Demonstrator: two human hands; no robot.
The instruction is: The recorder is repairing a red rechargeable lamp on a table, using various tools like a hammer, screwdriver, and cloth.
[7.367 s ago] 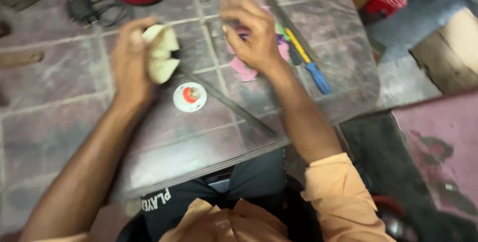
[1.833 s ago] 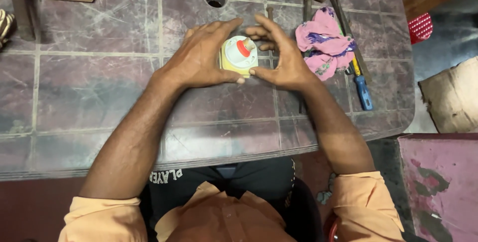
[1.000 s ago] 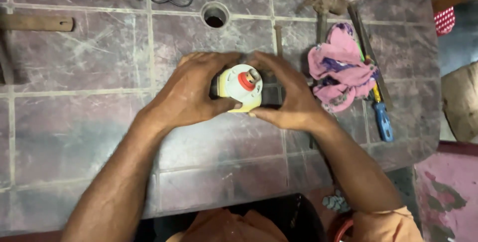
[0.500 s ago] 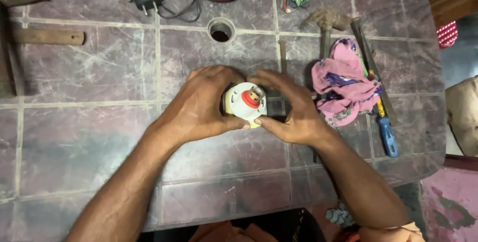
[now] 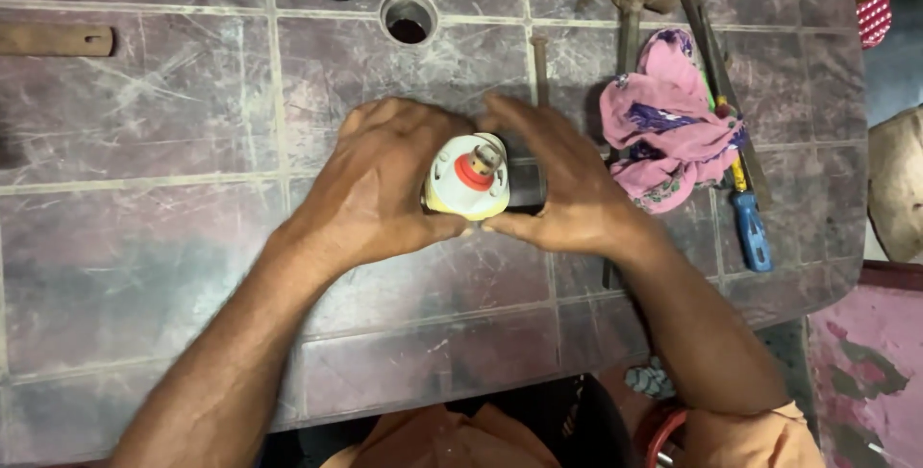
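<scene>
Left hand: the left hand [image 5: 375, 184] is curled closed around the left side of the round part [image 5: 467, 177], thumb under its lower edge.
Right hand: the right hand [image 5: 558, 184] is closed on the part's right side, fingers arched over the top.
Round part: cream-coloured body, white face, red ring, small metal piece at its centre; held between both hands just above the counter [image 5: 144, 237], mid-frame.
At 12 o'clock: a round hole [image 5: 409, 18] in the counter.
At 2 to 3 o'clock: pink cloth [image 5: 668, 122], hammer [image 5: 630, 6], blue-handled screwdriver [image 5: 750, 227].
At 10 o'clock: wooden handle [image 5: 53, 40].
</scene>
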